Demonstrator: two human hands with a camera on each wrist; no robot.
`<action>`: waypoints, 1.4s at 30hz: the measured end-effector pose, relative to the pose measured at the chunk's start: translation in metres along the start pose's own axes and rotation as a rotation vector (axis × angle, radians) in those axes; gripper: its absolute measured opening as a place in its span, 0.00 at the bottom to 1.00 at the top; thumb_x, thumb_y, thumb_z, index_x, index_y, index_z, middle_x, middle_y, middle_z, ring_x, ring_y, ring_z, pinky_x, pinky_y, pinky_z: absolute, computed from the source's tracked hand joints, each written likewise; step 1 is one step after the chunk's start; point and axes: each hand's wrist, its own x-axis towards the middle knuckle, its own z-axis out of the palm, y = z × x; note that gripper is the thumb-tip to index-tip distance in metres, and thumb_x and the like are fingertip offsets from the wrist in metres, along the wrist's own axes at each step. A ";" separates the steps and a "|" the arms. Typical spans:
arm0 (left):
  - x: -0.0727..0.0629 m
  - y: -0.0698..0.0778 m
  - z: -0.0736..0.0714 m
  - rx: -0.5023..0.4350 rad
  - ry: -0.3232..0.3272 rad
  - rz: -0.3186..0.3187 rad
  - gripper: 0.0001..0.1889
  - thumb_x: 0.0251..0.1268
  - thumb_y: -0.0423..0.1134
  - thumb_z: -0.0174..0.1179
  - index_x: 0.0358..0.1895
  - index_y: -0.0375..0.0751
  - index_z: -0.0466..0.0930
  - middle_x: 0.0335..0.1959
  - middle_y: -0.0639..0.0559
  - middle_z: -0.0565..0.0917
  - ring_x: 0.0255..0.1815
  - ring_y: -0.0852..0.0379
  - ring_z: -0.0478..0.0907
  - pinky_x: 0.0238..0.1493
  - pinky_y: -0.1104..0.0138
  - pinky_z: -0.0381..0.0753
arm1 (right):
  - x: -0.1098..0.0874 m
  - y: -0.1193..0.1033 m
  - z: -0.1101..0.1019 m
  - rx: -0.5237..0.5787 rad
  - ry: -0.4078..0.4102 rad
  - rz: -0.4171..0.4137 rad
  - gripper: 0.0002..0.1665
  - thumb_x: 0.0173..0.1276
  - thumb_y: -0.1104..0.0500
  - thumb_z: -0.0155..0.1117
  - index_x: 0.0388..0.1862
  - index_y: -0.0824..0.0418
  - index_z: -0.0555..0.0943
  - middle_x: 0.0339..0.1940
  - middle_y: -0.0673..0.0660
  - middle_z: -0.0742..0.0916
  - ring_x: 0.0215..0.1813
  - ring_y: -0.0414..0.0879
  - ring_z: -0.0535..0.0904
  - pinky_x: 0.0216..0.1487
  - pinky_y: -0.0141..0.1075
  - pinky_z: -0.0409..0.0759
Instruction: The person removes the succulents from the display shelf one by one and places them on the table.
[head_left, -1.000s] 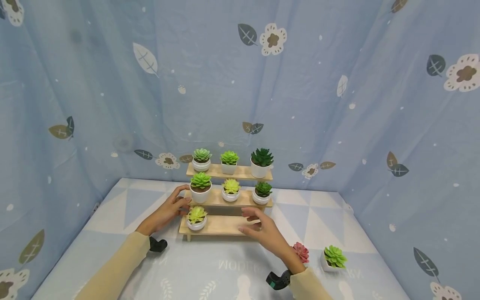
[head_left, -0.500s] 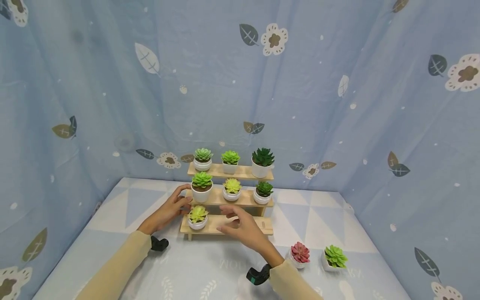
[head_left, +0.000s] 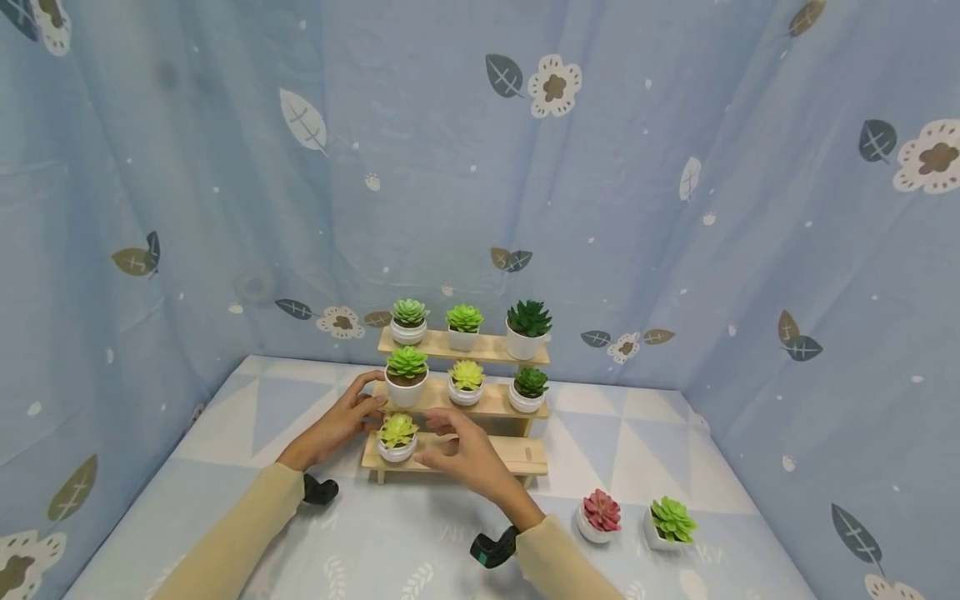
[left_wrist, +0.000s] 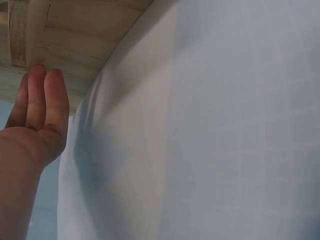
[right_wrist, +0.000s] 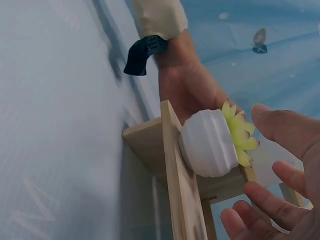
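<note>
A three-tier wooden plant stand (head_left: 517, 454) holds small potted succulents. My left hand (head_left: 347, 421) rests at its left end by the middle shelf; in the left wrist view its fingers (left_wrist: 55, 95) lie fairly straight against the wood. On the bottom shelf's left end stands a yellow-green succulent (head_left: 397, 437) in a white ribbed pot (right_wrist: 207, 142). My right hand (head_left: 468, 454) hovers just right of that pot, thumb and fingers spread apart and holding nothing. In the right wrist view its fingertips are beside the yellow-green leaves, a gap away from the pot.
A red succulent (head_left: 600, 515) and a bright green succulent (head_left: 670, 523) in white pots stand on the table at the right. Several more potted succulents fill the upper two shelves, among them a dark green one (head_left: 528, 327). A blue patterned curtain (head_left: 420, 125) hangs behind.
My right hand has moved left along the bottom shelf to beside the yellow-green succulent, uncovering the red succulent and the shelf's right end. The left hand has stayed at the stand's left end.
</note>
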 end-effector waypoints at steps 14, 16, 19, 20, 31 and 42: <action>0.001 0.004 0.000 -0.007 0.012 0.001 0.32 0.80 0.55 0.55 0.77 0.58 0.51 0.56 0.35 0.73 0.53 0.42 0.79 0.55 0.50 0.79 | 0.017 -0.002 0.019 -0.044 0.002 -0.023 0.40 0.66 0.48 0.78 0.74 0.48 0.72 0.63 0.49 0.80 0.61 0.47 0.79 0.58 0.45 0.81; 0.001 0.004 0.000 -0.008 0.011 -0.001 0.32 0.80 0.56 0.55 0.77 0.58 0.51 0.56 0.35 0.73 0.53 0.42 0.78 0.55 0.50 0.79 | 0.017 -0.002 0.021 -0.039 0.007 -0.011 0.41 0.65 0.48 0.79 0.74 0.47 0.72 0.62 0.49 0.80 0.59 0.46 0.80 0.57 0.45 0.81; 0.000 0.003 0.001 -0.007 0.012 -0.004 0.32 0.80 0.55 0.55 0.77 0.58 0.51 0.56 0.35 0.73 0.53 0.42 0.78 0.56 0.51 0.79 | 0.018 0.000 0.024 -0.029 0.020 0.002 0.42 0.64 0.49 0.79 0.74 0.47 0.72 0.62 0.50 0.80 0.57 0.44 0.80 0.55 0.44 0.82; 0.000 0.002 0.001 -0.007 0.012 -0.004 0.32 0.80 0.55 0.55 0.77 0.58 0.52 0.56 0.35 0.73 0.53 0.42 0.78 0.56 0.51 0.79 | 0.018 0.001 0.025 -0.029 0.024 0.005 0.42 0.64 0.49 0.80 0.74 0.47 0.72 0.63 0.50 0.80 0.56 0.43 0.80 0.55 0.44 0.82; -0.002 0.003 0.001 0.004 0.001 0.004 0.31 0.81 0.55 0.53 0.78 0.59 0.51 0.56 0.35 0.73 0.53 0.41 0.78 0.56 0.50 0.79 | 0.023 0.002 0.031 -0.061 0.050 0.064 0.44 0.62 0.44 0.80 0.74 0.51 0.73 0.57 0.45 0.82 0.52 0.39 0.79 0.50 0.35 0.81; -0.001 0.003 0.000 0.010 -0.013 0.008 0.30 0.82 0.54 0.52 0.78 0.59 0.50 0.57 0.35 0.71 0.55 0.38 0.76 0.57 0.49 0.78 | 0.027 0.004 0.037 -0.042 0.082 0.122 0.41 0.61 0.44 0.81 0.69 0.51 0.74 0.52 0.46 0.83 0.50 0.39 0.80 0.48 0.35 0.81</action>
